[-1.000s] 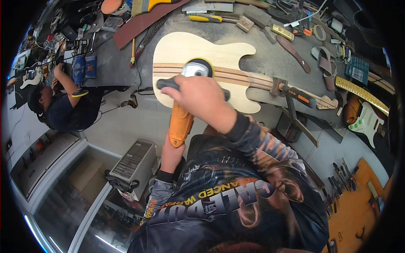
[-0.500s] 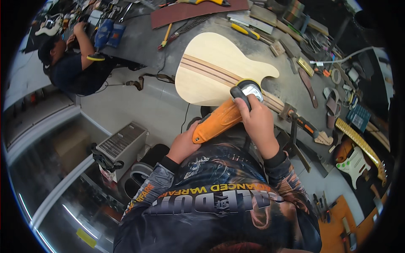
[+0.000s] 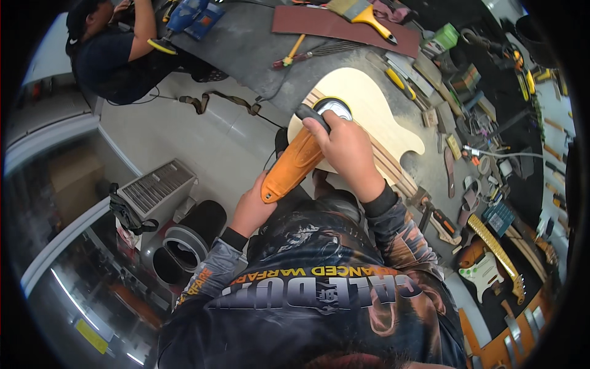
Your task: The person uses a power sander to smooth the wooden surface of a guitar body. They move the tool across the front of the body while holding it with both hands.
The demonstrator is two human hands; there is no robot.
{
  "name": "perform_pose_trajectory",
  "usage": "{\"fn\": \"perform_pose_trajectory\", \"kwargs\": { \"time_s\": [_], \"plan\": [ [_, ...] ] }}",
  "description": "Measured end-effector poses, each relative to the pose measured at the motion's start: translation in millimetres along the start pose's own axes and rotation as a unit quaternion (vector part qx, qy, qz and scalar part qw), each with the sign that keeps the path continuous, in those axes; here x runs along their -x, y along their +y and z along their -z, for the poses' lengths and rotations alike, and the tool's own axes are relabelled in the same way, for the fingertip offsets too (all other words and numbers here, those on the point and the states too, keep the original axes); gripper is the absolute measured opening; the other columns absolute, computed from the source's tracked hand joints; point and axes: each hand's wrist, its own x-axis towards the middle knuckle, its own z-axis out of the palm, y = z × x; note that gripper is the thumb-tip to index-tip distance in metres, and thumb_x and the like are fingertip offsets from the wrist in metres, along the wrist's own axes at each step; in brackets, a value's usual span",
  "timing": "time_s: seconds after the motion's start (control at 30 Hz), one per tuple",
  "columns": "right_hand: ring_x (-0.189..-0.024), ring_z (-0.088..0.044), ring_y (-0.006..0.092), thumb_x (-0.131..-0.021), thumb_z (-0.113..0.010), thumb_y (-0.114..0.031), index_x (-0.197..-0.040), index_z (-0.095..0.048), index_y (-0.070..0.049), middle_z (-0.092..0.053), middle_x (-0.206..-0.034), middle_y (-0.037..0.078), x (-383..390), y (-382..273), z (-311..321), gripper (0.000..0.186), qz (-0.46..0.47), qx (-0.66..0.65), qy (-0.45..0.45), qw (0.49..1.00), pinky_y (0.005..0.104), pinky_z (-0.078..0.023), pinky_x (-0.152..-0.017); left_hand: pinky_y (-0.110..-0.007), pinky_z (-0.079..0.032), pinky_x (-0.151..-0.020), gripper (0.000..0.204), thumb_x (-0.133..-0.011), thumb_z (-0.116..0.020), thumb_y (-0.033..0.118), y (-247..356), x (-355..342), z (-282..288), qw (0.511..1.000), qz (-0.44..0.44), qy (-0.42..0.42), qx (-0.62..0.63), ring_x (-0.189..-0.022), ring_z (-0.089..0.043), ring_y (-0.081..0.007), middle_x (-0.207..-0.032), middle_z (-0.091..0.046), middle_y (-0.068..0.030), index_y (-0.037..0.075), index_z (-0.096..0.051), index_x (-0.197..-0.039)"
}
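Observation:
Both of my hands are closed on an orange disc sander (image 3: 294, 165). My left hand (image 3: 251, 208) wraps the rear end of its body. My right hand (image 3: 351, 150) grips the black side handle near the sander's head. The round, yellow-edged pad lies over a pale wooden guitar body (image 3: 362, 92) with dark stripes down its middle, near the body's rounded left end. Below the pad and my right hand, part of the striped wood is hidden. The neck runs toward the lower right, where a clamp (image 3: 420, 198) sits across it.
A yellow-handled paintbrush (image 3: 372, 17) lies on a dark red sheet (image 3: 301, 21) at the back. Files, wood blocks and tools crowd the bench's right side, beside a sunburst guitar (image 3: 479, 270). At the far left another person (image 3: 110, 55) is near a blue sander (image 3: 187, 17).
The sander and both hands have moved left along the guitar body, from near the neck to its rounded end. My view has shifted too. Both hands keep their grip.

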Motion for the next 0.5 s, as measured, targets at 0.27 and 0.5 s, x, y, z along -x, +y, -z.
{"fn": "perform_pose_trajectory", "kwargs": {
  "time_s": [0.27, 0.5],
  "plan": [
    [-0.068, -0.073, 0.0470, -0.110, -0.070, -0.058, -0.093, -0.072, -0.003, -0.072, -0.072, 0.023, 5.3, -16.6, -17.7, 0.057, 0.011, 0.007, -0.026, 1.000, 0.0540, -0.058, -0.061, -0.060, -0.061, -0.093, 0.081, -0.091, -0.077, 0.017, -14.5, 17.3, 9.9, 1.000, 0.021, -0.012, -0.009, -0.110, -0.074, -0.0554, -0.118, -0.078, -0.0323, 0.011, -0.047, -0.167],
    [-0.067, -0.072, 0.0470, -0.108, -0.072, -0.059, -0.088, -0.073, -0.004, -0.070, -0.069, 0.023, -32.5, -11.0, -6.5, 0.058, 0.026, 0.037, 0.006, 0.999, 0.0541, -0.057, -0.060, -0.061, -0.060, -0.093, 0.081, -0.092, -0.076, 0.018, 7.6, -14.4, 9.0, 1.000, 0.010, 0.006, 0.012, -0.109, -0.074, -0.0556, -0.119, -0.079, -0.0316, 0.012, -0.046, -0.167]
  ]
}}
